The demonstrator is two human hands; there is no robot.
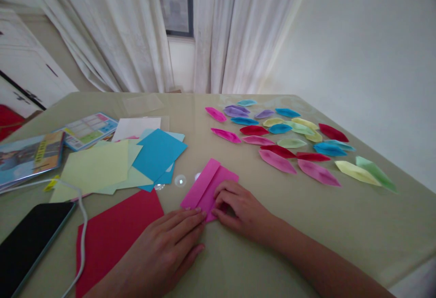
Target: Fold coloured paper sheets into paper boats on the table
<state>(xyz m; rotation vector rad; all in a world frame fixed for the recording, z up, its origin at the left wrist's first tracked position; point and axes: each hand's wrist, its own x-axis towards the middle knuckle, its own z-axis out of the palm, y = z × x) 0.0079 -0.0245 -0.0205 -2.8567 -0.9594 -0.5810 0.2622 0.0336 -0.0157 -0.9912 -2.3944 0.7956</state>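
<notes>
A bright pink sheet of origami paper [200, 184] lies on the table in front of me, with a folded strip along its upper-left side. My left hand [170, 239] lies flat with fingers stretched out, its fingertips resting on the paper's lower-left corner. On the paper's right part, my right hand [238, 207] has its fingers curled and thumb close to the index finger, pinching at the paper's surface. The fingertips hide some of the fold there. Just left of my left hand is a stack of red paper [119, 230], partly under that hand.
Many folded paper boats [277, 161] in several colours spread over the right side. Blue sheets [160, 152], yellow sheets [95, 166] and booklets [30, 157] lie left. A black phone [30, 243] and white cable [82, 234] are near the front-left. Clear round discs [180, 180] sit beside the pink paper.
</notes>
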